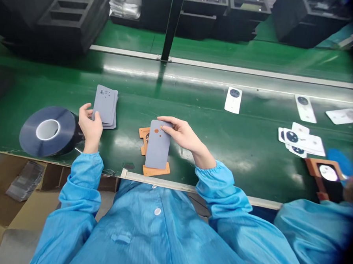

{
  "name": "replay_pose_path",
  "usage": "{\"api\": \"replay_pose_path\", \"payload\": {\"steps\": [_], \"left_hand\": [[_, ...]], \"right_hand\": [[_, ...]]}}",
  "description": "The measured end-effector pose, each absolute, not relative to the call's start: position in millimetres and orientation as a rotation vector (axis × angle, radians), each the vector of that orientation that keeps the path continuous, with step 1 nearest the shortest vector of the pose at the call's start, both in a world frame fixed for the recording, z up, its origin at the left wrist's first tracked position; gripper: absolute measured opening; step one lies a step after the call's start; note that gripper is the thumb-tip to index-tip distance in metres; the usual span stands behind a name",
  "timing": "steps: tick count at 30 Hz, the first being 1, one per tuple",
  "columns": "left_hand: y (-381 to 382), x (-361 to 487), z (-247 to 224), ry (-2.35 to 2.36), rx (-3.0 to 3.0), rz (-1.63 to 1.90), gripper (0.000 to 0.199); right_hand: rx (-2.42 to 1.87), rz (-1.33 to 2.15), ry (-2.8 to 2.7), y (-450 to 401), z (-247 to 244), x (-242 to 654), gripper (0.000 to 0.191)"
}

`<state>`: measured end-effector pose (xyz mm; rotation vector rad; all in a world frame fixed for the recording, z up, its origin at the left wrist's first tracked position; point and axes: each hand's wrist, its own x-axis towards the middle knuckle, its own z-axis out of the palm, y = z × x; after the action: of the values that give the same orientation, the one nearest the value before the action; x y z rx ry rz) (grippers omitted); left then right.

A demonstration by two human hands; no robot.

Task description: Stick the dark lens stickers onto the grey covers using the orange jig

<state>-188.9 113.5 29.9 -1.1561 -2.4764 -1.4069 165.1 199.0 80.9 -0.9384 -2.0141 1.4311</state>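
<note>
The right hand (182,134) pinches a grey plate (157,150) by its top corner, over an orange fixture (156,172); the one-corner pinch could let it swivel. Leftward, the left hand (90,129) touches a grey stack (105,100), firmness unclear; a nudge could fan it. Bench edge (173,184) near below; room rightward.

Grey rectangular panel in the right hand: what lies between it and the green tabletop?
The head view shows an orange flat fixture, partly hidden beneath the panel.

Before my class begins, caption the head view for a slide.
Right hand holds a grey panel over an orange fixture; left hand touches a panel stack.
</note>
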Motion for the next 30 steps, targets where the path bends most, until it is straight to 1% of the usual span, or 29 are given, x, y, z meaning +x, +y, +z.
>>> {"api": "replay_pose_path", "payload": {"steps": [3, 7, 9, 10, 13, 15, 17, 20, 22, 26, 30], "left_hand": [[109, -185, 29, -2.409, -1.179, -1.277, 0.047], [83, -145, 36, -2.266, -1.294, -1.354, 0.043], [62, -109, 36, -2.202, -1.552, -1.381, 0.044], [51, -90, 34, -2.148, -1.728, -1.367, 0.047], [18, -37, 23, -1.987, -2.247, -1.18, 0.072], [2, -14, 12, -1.963, -2.416, -1.03, 0.08], [-7, -3, 2, -1.962, -2.516, -0.905, 0.079], [-9, -1, -6, -1.944, -2.588, -0.78, 0.067], [-8, -4, -7, -1.928, -2.6, -0.733, 0.061], [-8, -6, -6, -1.923, -2.602, -0.702, 0.062], [-9, -4, -8, -1.923, -2.585, -0.739, 0.063]], "right_hand": [[-0.956, 1.413, -2.104, 196, 73, 162, 0.042], [-0.895, 1.492, -2.139, 195, 59, 159, 0.038], [-0.866, 1.527, -2.151, 195, 54, 159, 0.037], [-0.864, 1.526, -2.161, 195, 51, 159, 0.037], [-0.868, 1.449, -2.201, 195, 47, 159, 0.039], [-0.843, 1.322, -2.283, 196, 45, 158, 0.038], [-0.817, 1.133, -2.403, 197, 42, 156, 0.037], [-0.813, 0.855, -2.551, 196, 36, 154, 0.036], [-0.839, 0.739, -2.601, 194, 30, 152, 0.036], [-0.889, 0.636, -2.665, 191, 18, 148, 0.039], [-0.877, 0.603, -2.726, 181, 14, 148, 0.047]]}}
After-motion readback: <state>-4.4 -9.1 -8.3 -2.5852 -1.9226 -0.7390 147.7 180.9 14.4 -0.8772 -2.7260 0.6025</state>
